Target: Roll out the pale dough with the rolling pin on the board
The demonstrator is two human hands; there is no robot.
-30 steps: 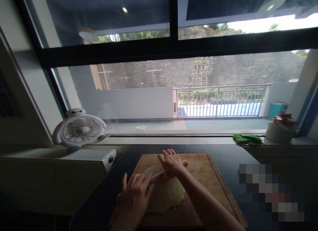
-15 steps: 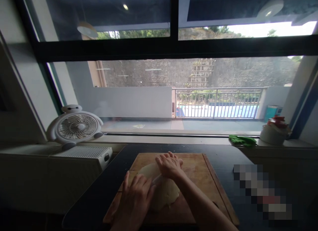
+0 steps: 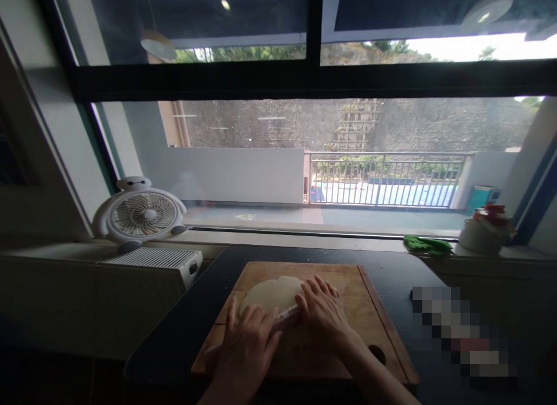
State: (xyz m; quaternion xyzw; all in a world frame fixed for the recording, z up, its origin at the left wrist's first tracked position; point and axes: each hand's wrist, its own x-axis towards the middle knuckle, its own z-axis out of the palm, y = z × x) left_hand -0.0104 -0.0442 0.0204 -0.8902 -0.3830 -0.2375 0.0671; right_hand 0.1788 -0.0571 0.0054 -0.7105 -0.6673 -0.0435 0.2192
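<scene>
A thin, pale rolling pin lies slantwise along the near edge of a flattened round of dough; only its middle shows between my hands. My left hand presses on its left end, fingers laid over it and thumb towards me. Over the right end, my right hand rests with its fingers reaching forward across the pin. Both hands hide the pin's ends. Under the dough is a wooden cutting board with a dark oval hole near its right front corner.
The board sits on a dark table. To the right lies a pixelated item. A green cloth and a white pot are on the windowsill, right. A white fan stands at left, behind a white slatted unit.
The rolling pin has come back towards me, and my right hand has moved nearer and to the right. More of the dough's far part shows. The camera view has shifted slightly.
</scene>
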